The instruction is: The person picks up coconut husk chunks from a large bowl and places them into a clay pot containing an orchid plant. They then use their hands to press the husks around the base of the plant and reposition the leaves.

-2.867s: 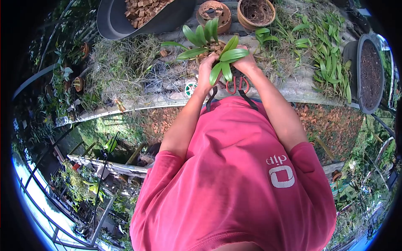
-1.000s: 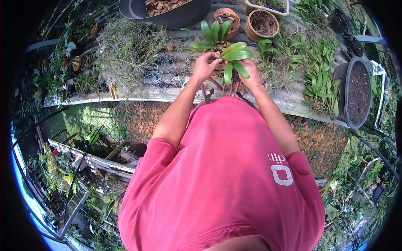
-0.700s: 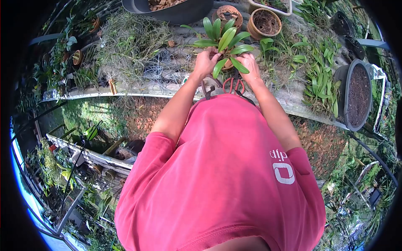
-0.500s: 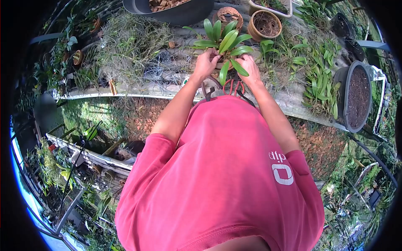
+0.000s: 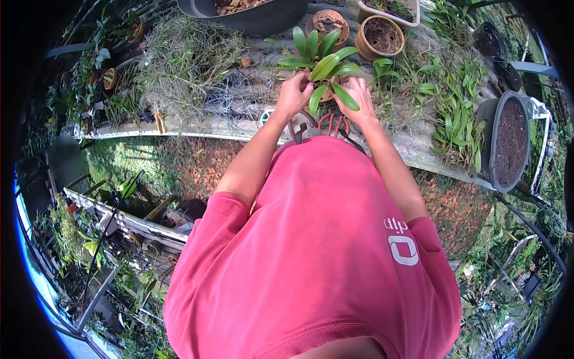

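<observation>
A plant with long, strap-shaped green leaves [image 5: 324,67] stands on the bench before me, between my hands. Part of a small brown pot [image 5: 326,94] shows beneath its leaves. My left hand [image 5: 295,94] is at the left of the plant's base, thumb and fingers bent in and closed on it. From the right, my right hand [image 5: 357,100] reaches in with its fingers curled at the base. A drooping leaf covers part of that hand, and the exact grip of both sets of fingertips is hidden. Red-orange handles [image 5: 333,124] lie at the bench edge near my shirt.
Behind the plant are two clay pots, one with a dark filling [image 5: 380,37], and a large black tub [image 5: 254,21] of brown chips. Tangled grey-green strands [image 5: 185,66] spread leftward. Leafy plants [image 5: 457,122] and a grey tub of soil [image 5: 509,140] stand right.
My right hand has shifted slightly, its fingers now more extended beside the leaves. The leaves have tilted a little to the left. My left hand stays almost in place.
</observation>
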A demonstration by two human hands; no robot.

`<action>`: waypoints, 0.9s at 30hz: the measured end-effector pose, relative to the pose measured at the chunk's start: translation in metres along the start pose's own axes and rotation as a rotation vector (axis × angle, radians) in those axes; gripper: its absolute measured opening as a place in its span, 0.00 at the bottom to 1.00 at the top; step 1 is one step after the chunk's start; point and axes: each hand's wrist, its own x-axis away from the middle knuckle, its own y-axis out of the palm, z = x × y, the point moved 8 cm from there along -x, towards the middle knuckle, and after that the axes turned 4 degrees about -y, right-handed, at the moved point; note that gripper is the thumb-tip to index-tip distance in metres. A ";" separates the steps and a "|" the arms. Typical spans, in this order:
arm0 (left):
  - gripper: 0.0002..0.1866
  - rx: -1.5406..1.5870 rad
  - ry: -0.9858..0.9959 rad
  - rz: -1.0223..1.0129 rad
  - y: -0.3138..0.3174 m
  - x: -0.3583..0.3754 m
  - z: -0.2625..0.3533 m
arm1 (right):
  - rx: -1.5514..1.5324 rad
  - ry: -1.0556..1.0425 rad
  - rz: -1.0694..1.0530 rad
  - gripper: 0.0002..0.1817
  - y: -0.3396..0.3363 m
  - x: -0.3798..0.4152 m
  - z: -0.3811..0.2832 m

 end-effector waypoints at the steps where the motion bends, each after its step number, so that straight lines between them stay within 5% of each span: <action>1: 0.10 0.020 -0.007 0.008 -0.001 0.002 -0.002 | -0.053 0.008 0.014 0.18 -0.001 0.002 0.000; 5: 0.13 -0.122 0.039 0.012 -0.006 0.006 -0.003 | -0.131 -0.031 0.063 0.26 0.000 0.004 0.004; 14: 0.23 -0.284 0.006 -0.159 0.000 0.006 0.024 | 0.181 -0.167 -0.143 0.19 0.023 -0.024 0.001; 21: 0.17 -0.361 0.138 -0.152 0.011 -0.003 0.015 | 0.129 -0.067 -0.365 0.17 0.048 -0.035 0.001; 27: 0.12 -0.292 0.104 -0.068 0.005 -0.007 0.008 | -0.029 -0.096 -0.189 0.19 0.028 -0.038 -0.004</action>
